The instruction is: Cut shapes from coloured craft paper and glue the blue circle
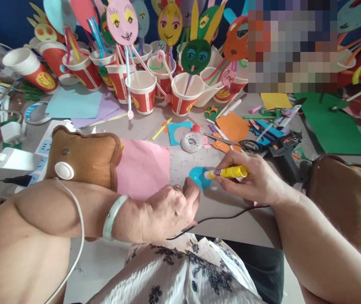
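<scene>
A small blue paper circle lies flat on the table before me. My left hand is closed, its curled fingertips holding down the circle's near left edge; a ring and a pale green bangle show on that arm. My right hand grips a yellow glue stick, held nearly level, with its white end against the right part of the circle. Behind my left wrist is a sheet of pink paper, partly under a brown cushion.
Paper cups with straws and paper faces stand along the back. Past my right hand lie scissors, a black glue gun and orange paper scraps. A tape roll sits beyond the circle. A black cable crosses the near table edge.
</scene>
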Motion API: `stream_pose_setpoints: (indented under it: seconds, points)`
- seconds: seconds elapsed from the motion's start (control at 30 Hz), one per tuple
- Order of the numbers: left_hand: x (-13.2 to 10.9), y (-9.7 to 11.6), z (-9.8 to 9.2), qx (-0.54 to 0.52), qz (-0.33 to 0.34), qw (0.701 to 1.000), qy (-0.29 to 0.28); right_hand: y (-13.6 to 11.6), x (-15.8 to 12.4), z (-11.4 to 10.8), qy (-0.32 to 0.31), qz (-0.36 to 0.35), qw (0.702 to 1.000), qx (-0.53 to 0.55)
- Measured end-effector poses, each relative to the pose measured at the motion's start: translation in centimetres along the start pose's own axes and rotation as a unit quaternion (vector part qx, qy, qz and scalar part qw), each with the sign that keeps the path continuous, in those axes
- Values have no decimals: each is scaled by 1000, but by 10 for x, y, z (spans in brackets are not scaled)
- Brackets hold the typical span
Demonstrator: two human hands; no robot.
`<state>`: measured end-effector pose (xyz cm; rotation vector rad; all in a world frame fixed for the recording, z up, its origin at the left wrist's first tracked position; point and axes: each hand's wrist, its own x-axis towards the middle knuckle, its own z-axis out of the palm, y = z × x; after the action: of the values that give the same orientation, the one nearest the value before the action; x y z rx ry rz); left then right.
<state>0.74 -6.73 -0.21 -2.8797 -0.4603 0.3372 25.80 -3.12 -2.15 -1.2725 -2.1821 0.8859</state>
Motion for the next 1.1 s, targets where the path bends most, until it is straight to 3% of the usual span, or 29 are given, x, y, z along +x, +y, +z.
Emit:
stream_pose_setpoints:
  seconds: [0.2, 0.53, 0.73, 0.93, 1.1]
  points:
    - [1, 2, 1, -7, -3, 1000, -4, -2, 4, 3, -48, -8, 999, -9]
    - [1, 3, 3, 1, -6, 1000, 1, -5, 5, 2, -59, -22, 997, -39]
    - [-1, 4, 7, 4, -11, 1000, 17, 0, 4, 1, -13, -1, 999, -31]
    - [-1, 3, 4, 0, -10, 1000, 11, 3, 4, 1, -33, -28, 999, -15]
    - [0, 2, 4, -2, -11, 1000, 9, 8, 2, 0, 61, -2, 997, -45]
